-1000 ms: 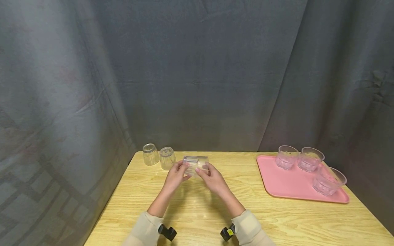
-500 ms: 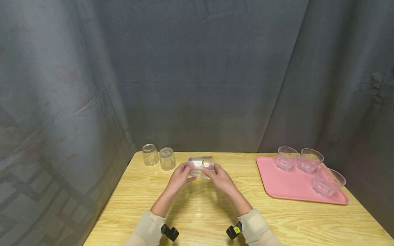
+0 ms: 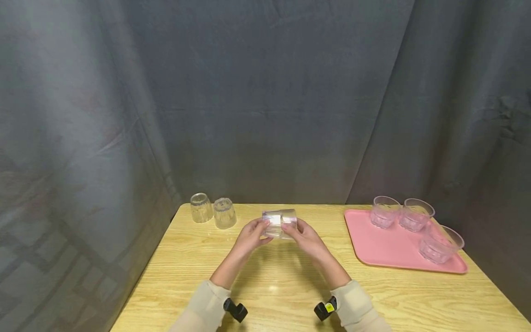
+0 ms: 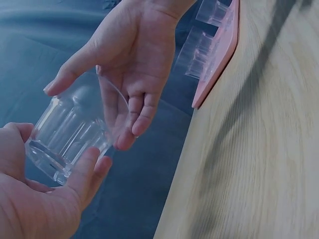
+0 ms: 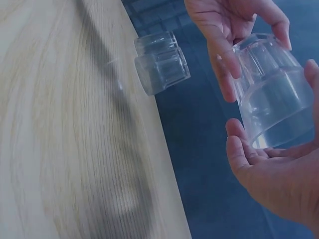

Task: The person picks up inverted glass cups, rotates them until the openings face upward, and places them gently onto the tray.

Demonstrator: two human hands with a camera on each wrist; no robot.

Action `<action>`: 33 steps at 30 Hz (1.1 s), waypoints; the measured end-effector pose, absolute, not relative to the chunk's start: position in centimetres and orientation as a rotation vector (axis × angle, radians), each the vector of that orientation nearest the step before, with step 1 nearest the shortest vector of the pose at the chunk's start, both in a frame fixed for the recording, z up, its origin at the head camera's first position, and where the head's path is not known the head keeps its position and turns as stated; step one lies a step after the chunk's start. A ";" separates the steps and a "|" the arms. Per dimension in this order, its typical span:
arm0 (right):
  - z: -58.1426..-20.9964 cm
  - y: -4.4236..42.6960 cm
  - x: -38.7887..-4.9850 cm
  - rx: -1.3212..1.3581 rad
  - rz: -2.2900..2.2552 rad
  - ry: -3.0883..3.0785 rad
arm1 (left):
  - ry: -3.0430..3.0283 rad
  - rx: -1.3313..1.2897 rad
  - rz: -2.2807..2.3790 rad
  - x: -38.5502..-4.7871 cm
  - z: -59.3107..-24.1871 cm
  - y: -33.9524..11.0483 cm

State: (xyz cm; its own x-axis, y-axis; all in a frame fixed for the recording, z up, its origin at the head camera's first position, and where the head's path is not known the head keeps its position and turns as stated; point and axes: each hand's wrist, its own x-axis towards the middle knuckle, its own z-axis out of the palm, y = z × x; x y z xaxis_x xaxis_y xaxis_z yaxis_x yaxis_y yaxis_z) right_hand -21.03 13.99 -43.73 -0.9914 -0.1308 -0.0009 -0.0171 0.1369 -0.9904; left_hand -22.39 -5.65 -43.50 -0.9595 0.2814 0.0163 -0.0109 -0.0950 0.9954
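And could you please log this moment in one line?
left hand: holds clear tumbler, base end | right hand: holds rim end | pose: sideways above table | pink tray: three upright tumblers

A pale yellow wood-grain bench (image 3: 274, 265) has a rounded far left corner, its grain running from left to right. Near that corner, a clear faceted tumbler (image 3: 202, 208) stands upside down, a second upturned tumbler (image 3: 225, 214) just beside it on the right. Well apart, toward the far right, a pink rectangular tray (image 3: 383, 251) with rounded corners lies flat.
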 end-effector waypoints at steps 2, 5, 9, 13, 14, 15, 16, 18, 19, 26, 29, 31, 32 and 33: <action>-43.8 14.3 -21.1 -0.150 -2.010 2.300 | 1.954 0.293 2.164 -22.4 -43.5 -5.3; -43.8 14.7 -21.1 -0.146 -2.018 2.294 | 1.945 0.288 2.158 -22.4 -43.6 -4.8; -43.8 15.3 -21.1 -0.147 -2.033 2.284 | 1.924 0.293 2.165 -22.5 -43.6 -4.1; -43.8 16.0 -21.0 -0.151 -2.047 2.281 | 1.903 0.304 2.166 -22.5 -43.6 -3.5; -43.8 16.1 -21.0 -0.153 -2.045 2.284 | 1.896 0.301 2.165 -22.6 -43.6 -3.4; -43.8 16.2 -21.0 -0.146 -2.047 2.282 | 1.893 0.296 2.163 -22.6 -43.6 -3.2; -43.8 16.4 -21.0 -0.141 -2.047 2.285 | 1.888 0.288 2.164 -22.6 -43.6 -3.1; -43.7 16.6 -20.9 -0.133 -2.048 2.283 | 1.882 0.295 2.168 -22.6 -43.6 -2.8; -43.6 16.7 -20.9 -0.134 -2.042 2.289 | 1.878 0.293 2.168 -22.6 -43.6 -2.7; -43.1 17.5 -20.7 -0.142 -2.011 2.327 | 1.845 0.297 2.181 -22.8 -43.7 -1.7; -43.0 17.9 -20.7 -0.129 -1.991 2.349 | 1.837 0.304 2.186 -22.8 -43.7 -1.3; -43.0 18.1 -20.6 -0.115 -1.986 2.350 | 1.829 0.305 2.187 -22.8 -43.8 -1.0; -43.1 18.3 -20.6 -0.118 -1.981 2.354 | 1.821 0.299 2.186 -22.8 -43.8 -0.9; -43.1 18.4 -20.6 -0.110 -1.983 2.354 | 1.816 0.303 2.189 -22.9 -43.9 -0.7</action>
